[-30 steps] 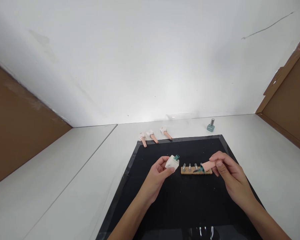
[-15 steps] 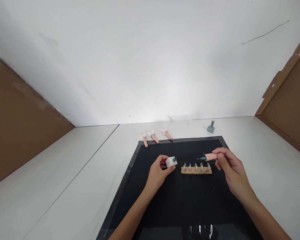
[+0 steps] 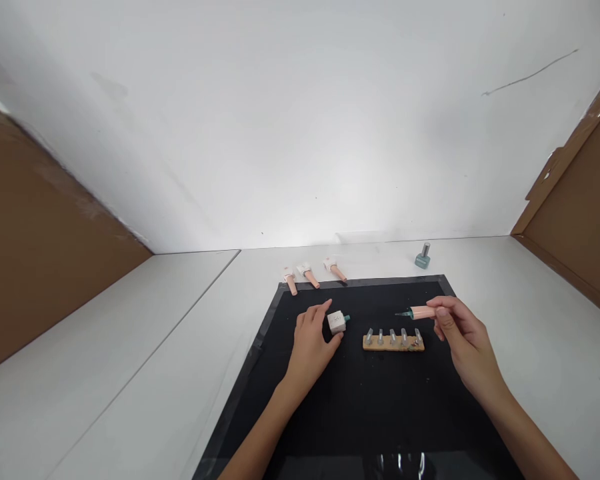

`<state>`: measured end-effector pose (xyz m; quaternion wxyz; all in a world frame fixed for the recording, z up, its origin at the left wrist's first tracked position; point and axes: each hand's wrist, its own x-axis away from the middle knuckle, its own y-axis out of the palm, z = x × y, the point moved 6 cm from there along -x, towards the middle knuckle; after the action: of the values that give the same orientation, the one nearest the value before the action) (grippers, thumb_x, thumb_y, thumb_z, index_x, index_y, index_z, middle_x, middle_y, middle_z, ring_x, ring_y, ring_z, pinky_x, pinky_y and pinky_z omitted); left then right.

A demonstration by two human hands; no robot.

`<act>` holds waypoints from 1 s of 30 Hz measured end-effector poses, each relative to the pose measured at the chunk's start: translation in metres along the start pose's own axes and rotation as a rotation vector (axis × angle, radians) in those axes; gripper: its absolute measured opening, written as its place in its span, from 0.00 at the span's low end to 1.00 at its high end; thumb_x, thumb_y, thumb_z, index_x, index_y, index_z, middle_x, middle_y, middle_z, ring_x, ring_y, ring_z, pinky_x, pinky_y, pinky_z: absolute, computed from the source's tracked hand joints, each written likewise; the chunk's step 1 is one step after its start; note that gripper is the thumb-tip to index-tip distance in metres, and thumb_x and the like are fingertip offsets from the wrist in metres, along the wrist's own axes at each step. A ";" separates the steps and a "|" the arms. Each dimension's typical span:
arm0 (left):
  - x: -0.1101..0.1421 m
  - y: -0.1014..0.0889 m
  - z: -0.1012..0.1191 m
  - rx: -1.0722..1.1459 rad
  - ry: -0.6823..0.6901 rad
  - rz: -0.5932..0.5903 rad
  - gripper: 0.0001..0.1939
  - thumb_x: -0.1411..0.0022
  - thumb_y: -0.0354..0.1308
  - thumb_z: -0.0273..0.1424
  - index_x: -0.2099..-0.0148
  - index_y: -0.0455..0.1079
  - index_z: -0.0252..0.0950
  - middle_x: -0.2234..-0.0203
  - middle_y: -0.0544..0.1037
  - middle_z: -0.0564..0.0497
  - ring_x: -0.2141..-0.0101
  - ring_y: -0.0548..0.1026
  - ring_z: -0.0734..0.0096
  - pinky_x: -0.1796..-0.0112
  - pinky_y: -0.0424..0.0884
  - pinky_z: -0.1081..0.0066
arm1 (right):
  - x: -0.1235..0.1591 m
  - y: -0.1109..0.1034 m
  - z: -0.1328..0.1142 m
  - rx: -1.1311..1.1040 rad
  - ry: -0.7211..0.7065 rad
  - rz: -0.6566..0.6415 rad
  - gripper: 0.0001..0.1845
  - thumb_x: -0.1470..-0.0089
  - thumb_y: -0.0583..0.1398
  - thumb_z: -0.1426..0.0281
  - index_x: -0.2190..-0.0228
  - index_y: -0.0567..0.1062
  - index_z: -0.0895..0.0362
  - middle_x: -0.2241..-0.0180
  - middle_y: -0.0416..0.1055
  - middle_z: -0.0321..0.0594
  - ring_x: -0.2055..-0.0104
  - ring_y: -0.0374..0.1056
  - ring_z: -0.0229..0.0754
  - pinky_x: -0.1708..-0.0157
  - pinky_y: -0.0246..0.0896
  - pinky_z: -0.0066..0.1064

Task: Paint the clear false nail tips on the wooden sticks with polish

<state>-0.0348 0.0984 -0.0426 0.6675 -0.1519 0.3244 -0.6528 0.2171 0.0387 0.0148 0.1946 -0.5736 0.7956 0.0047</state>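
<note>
I see the right hand [image 3: 461, 335] pinching a pink brush cap [image 3: 422, 313] and, left of that grip, the left hand [image 3: 310, 341] spread around a white bottle [image 3: 337, 323].

Uncapped white bottle [image 3: 337, 323] and pink cap [image 3: 423, 313] with brush [image 3: 403, 314], apart.
Bottle: small, blocky, dark markings on face, green-stained neck [image 3: 347, 318]; tipped on its side, neck pointing right, just below and right of frame center. Cap: slim, held nearly level, lower right of frame; brush out, green-coated, tip pointing left toward bottle.
</note>
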 end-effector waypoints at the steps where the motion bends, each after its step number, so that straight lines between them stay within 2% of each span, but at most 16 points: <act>1: 0.002 0.001 0.004 0.001 0.047 -0.004 0.24 0.50 0.58 0.26 0.48 0.68 0.38 0.53 0.71 0.42 0.51 0.65 0.47 0.51 0.60 0.54 | 0.000 0.000 0.001 -0.002 0.014 0.005 0.15 0.44 0.57 0.55 0.68 0.76 0.52 0.78 0.65 0.33 0.79 0.59 0.38 0.75 0.61 0.30; 3: 0.009 0.008 0.016 0.055 0.155 -0.082 0.30 0.49 0.56 0.24 0.42 0.62 0.38 0.50 0.70 0.41 0.49 0.64 0.49 0.49 0.60 0.53 | -0.001 -0.001 0.006 -0.007 0.058 0.019 0.14 0.44 0.57 0.56 0.68 0.76 0.52 0.79 0.63 0.32 0.79 0.58 0.38 0.76 0.60 0.30; 4: 0.013 0.014 0.021 0.095 0.195 -0.161 0.32 0.47 0.55 0.23 0.40 0.58 0.38 0.49 0.70 0.41 0.49 0.65 0.51 0.49 0.61 0.54 | -0.001 -0.001 0.009 -0.012 0.087 0.028 0.14 0.45 0.57 0.56 0.68 0.75 0.52 0.80 0.61 0.32 0.79 0.57 0.38 0.76 0.59 0.30; 6: 0.020 0.025 0.027 0.108 0.226 -0.276 0.32 0.45 0.52 0.23 0.37 0.53 0.39 0.49 0.71 0.42 0.51 0.67 0.55 0.49 0.63 0.54 | -0.002 -0.001 0.015 -0.052 0.164 0.046 0.13 0.46 0.58 0.57 0.69 0.75 0.53 0.81 0.59 0.31 0.79 0.56 0.38 0.75 0.56 0.30; 8: 0.024 0.036 0.027 0.069 0.173 -0.370 0.35 0.44 0.53 0.26 0.35 0.47 0.39 0.49 0.70 0.41 0.54 0.69 0.57 0.51 0.65 0.54 | -0.002 0.000 0.020 -0.116 0.236 0.062 0.12 0.49 0.60 0.57 0.71 0.75 0.53 0.81 0.58 0.30 0.78 0.55 0.38 0.75 0.55 0.30; 11: 0.027 0.049 0.021 0.041 0.080 -0.468 0.38 0.44 0.56 0.29 0.34 0.44 0.39 0.48 0.69 0.41 0.53 0.68 0.56 0.51 0.66 0.54 | -0.004 0.002 0.024 -0.197 0.306 0.079 0.12 0.53 0.63 0.57 0.73 0.74 0.53 0.81 0.58 0.29 0.78 0.53 0.36 0.76 0.53 0.29; 13: 0.026 0.054 0.017 0.063 0.045 -0.464 0.37 0.44 0.56 0.28 0.35 0.45 0.39 0.51 0.71 0.42 0.54 0.69 0.57 0.51 0.67 0.55 | -0.005 0.004 0.028 -0.241 0.361 0.093 0.12 0.54 0.64 0.58 0.73 0.73 0.54 0.82 0.58 0.28 0.79 0.52 0.35 0.78 0.52 0.27; 17: 0.021 0.054 0.014 0.199 0.004 -0.368 0.34 0.48 0.57 0.26 0.39 0.53 0.38 0.62 0.73 0.48 0.60 0.71 0.61 0.54 0.68 0.58 | -0.007 0.003 0.047 -0.347 0.526 0.156 0.13 0.58 0.66 0.62 0.70 0.72 0.55 0.81 0.60 0.28 0.78 0.55 0.35 0.80 0.55 0.24; 22: 0.017 0.045 0.014 0.609 -0.144 -0.288 0.30 0.51 0.60 0.31 0.46 0.57 0.36 0.67 0.70 0.52 0.70 0.71 0.70 0.67 0.70 0.68 | -0.005 0.006 0.072 -0.474 0.707 0.222 0.17 0.63 0.67 0.73 0.68 0.72 0.54 0.77 0.64 0.29 0.76 0.60 0.34 0.81 0.62 0.23; 26: 0.015 0.036 0.018 0.883 -0.243 -0.208 0.31 0.57 0.66 0.29 0.50 0.59 0.37 0.69 0.68 0.55 0.70 0.71 0.75 0.68 0.69 0.73 | 0.002 0.023 0.076 -0.610 0.810 0.151 0.17 0.64 0.67 0.80 0.70 0.72 0.55 0.78 0.68 0.30 0.79 0.62 0.34 0.82 0.65 0.26; 30: 0.017 0.032 0.025 1.046 -0.284 -0.184 0.31 0.61 0.71 0.29 0.53 0.63 0.37 0.70 0.69 0.55 0.71 0.71 0.76 0.69 0.68 0.75 | 0.008 0.042 0.067 -0.774 0.858 0.050 0.14 0.65 0.68 0.82 0.74 0.74 0.58 0.77 0.70 0.33 0.80 0.62 0.32 0.84 0.62 0.22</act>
<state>0.0043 0.0800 -0.0482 0.6313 0.0858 -0.1513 -0.7558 0.1971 0.0617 -0.0590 -0.3694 -0.5346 0.7572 0.0669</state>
